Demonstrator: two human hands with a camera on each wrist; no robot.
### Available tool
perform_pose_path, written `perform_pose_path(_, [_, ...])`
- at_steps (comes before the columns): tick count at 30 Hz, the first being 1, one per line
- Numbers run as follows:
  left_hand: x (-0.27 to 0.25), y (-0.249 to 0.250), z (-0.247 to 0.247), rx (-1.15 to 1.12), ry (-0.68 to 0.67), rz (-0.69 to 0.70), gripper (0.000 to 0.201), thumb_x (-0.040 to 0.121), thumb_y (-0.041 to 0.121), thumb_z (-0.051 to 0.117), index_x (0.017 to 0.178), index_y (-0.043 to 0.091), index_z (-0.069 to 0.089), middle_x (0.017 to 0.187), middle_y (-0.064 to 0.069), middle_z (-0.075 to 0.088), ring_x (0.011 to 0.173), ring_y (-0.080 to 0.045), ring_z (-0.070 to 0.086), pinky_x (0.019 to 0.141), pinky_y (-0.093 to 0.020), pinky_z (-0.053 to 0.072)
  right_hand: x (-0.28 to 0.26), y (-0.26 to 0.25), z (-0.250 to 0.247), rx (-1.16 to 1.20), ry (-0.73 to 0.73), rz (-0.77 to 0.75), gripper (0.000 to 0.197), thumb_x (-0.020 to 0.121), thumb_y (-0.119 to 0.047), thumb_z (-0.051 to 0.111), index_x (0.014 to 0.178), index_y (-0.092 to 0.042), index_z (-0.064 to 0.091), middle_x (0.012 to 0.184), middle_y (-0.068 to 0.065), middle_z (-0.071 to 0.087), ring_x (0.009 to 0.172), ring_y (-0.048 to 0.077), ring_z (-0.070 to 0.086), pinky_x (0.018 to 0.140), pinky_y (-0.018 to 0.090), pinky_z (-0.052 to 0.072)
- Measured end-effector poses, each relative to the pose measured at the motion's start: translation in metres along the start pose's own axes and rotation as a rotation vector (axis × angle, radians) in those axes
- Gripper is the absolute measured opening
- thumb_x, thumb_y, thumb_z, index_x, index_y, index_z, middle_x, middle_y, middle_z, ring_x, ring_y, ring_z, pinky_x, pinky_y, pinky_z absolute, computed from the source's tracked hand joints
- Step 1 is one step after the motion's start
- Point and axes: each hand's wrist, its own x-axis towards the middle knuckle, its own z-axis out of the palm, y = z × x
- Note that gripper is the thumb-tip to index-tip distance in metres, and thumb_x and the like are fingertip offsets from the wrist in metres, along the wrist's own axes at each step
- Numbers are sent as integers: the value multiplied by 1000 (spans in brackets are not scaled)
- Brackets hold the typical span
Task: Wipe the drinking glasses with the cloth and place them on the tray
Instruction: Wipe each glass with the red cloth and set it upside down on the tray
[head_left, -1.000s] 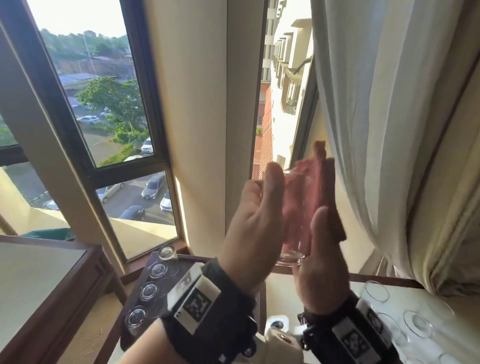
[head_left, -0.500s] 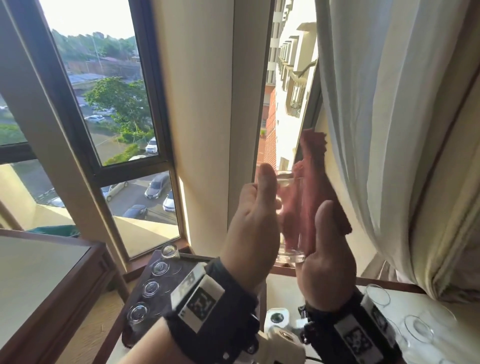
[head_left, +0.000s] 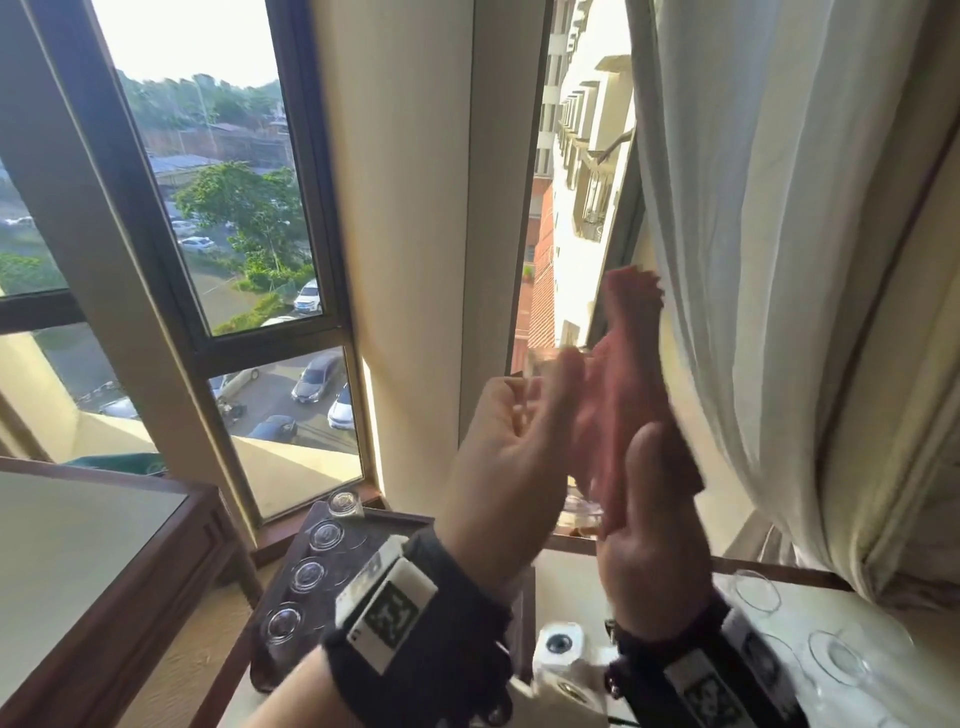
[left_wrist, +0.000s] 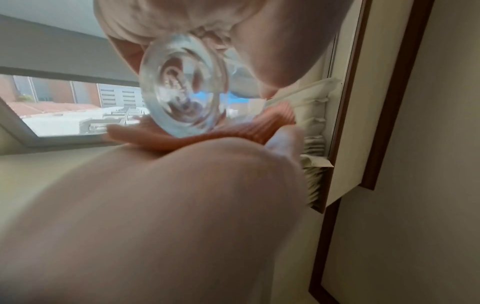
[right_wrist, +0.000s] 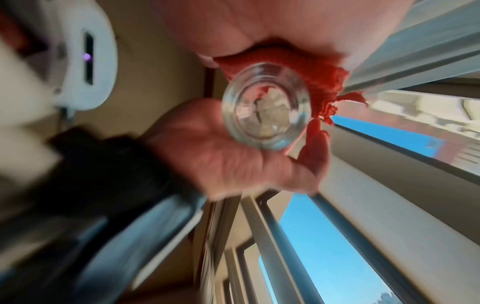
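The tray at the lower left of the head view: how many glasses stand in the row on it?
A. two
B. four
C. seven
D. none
B: four glasses stand in a row on the dark tray, while the hands hold another with the cloth.

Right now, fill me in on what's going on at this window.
A person is wiping a drinking glass held up in front of the window. The left hand steadies the glass; the right hand presses a red cloth against its side. Four glasses stand on the dark tray below; more glasses wait on the table at the right.
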Motion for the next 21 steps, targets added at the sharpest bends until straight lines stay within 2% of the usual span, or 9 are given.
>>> perform_pose_path(2, [9,8,-11,-14,-14,9,81,99,71,31,116,1,67,103,-18,73,87,-12,70,72,-21,57,-13,-4,13,93,-78,-38,49,98,-71,30,126,-46,61,109,6,68,102,24,59,87,40,46])
perform_pose_path(5, [9,27,-20,-72,-6,-28,68,95,72,28,107,24,74,104,5,77,89,-3,72,89,-26,57,-25,9,22,181,-174,-16,59,94,-76,35,142,-45,49,136,3,63,116,21,60,97,42,53])
perform_pose_path(7, [4,30,-15,-90,-43,12,70,91,66,31,90,13,77,82,-4,73,74,-18,68,75,-20,58,-16,3,20,221,-86,63,50,82,-87,40,121,-63,59,103,2,76,84,10,68,75,24,58])
perform_pose_path(9, [-4,25,-5,-81,-97,74,73,96,55,30,94,-6,70,76,-21,62,67,-26,56,60,-20,54,3,-7,18,271,-25,42,39,85,-80,42,110,-62,65,95,-4,76,84,5,71,74,19,57])
perform_pose_path(12, [-4,15,-3,-44,-26,104,70,99,60,30,93,-1,63,76,-14,59,68,-25,55,64,-19,54,14,-22,16,248,19,-59,51,98,-63,35,132,-38,62,124,-9,70,120,8,64,98,32,54])
perform_pose_path(15, [8,21,-17,29,28,82,76,107,69,23,91,14,73,89,-14,74,82,-25,73,80,-39,63,-9,-16,24,204,-186,-89,49,101,-63,34,146,-47,45,147,2,56,131,36,53,107,57,45])
perform_pose_path(16, [10,25,-21,15,49,78,71,107,67,23,85,22,74,86,-4,77,82,-15,75,78,-34,60,-19,-12,25,234,-209,-4,57,95,-73,39,147,-49,43,145,-4,57,123,36,56,101,55,50])
perform_pose_path(18, [8,32,-22,-7,57,57,59,98,67,29,83,26,69,76,15,74,73,1,71,71,-23,57,-27,-4,25,255,-163,169,77,79,-89,45,140,-42,49,120,-16,71,97,22,66,80,29,60])
perform_pose_path(21, [-6,30,-9,-51,-33,66,53,91,60,31,79,27,71,61,13,64,53,3,60,57,-14,53,-11,0,13,185,-25,209,78,68,-96,43,112,-35,64,83,-14,75,69,4,71,60,16,57])
